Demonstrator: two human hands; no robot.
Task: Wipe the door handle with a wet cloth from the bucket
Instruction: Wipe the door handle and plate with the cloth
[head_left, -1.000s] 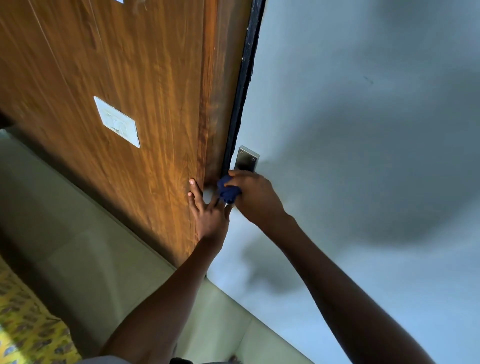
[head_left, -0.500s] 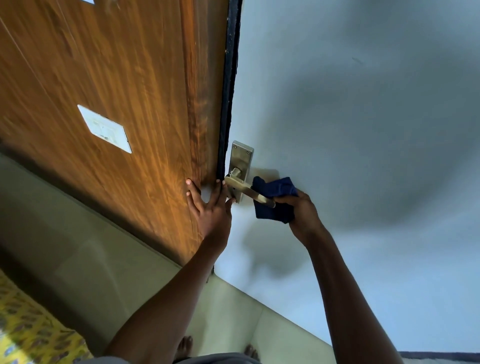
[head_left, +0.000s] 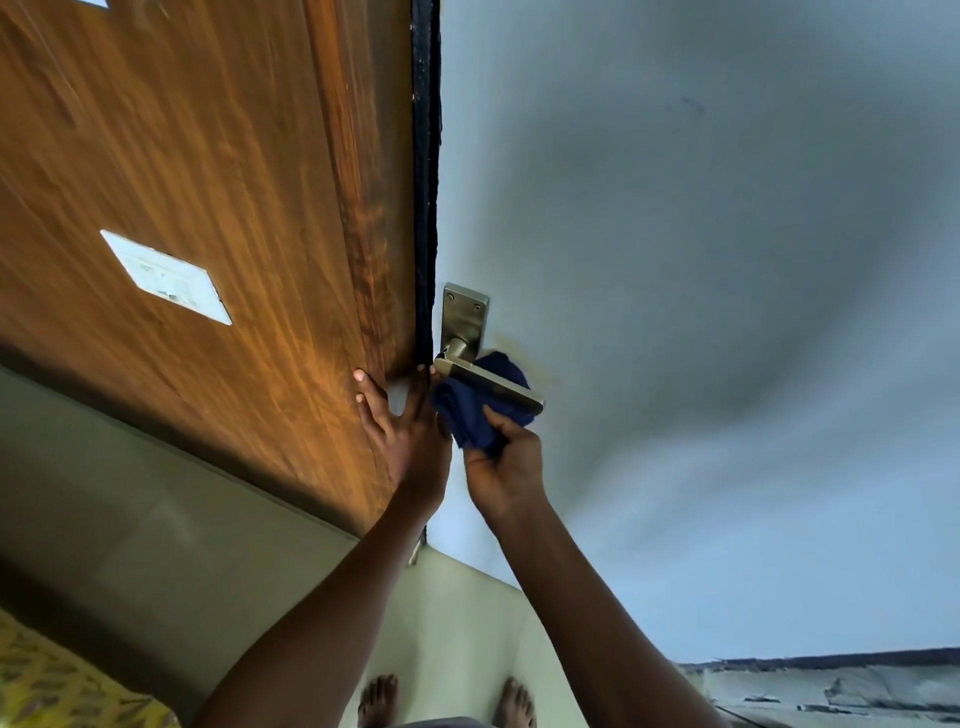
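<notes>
A brushed metal door handle (head_left: 488, 384) on its back plate (head_left: 464, 317) sticks out from the pale grey door face (head_left: 701, 312). A bunched dark blue cloth (head_left: 475, 415) is pressed against the underside of the lever. My right hand (head_left: 504, 467) grips the cloth from below. My left hand (head_left: 402, 431) lies flat with spread fingers on the wooden panel (head_left: 234, 182), its fingertips at the door's black edge (head_left: 427, 182). No bucket is in view.
A white switch plate (head_left: 166, 278) is set in the wooden panel. Pale floor tiles (head_left: 156, 545) lie below, with my bare feet (head_left: 447, 701) at the bottom edge. Yellow patterned fabric (head_left: 57, 680) shows at bottom left. A worn ledge (head_left: 831, 686) sits at bottom right.
My right hand slid the cloth from the handle's base out along the lever, then back beneath it near the base. The left hand stayed flat on the wood.
</notes>
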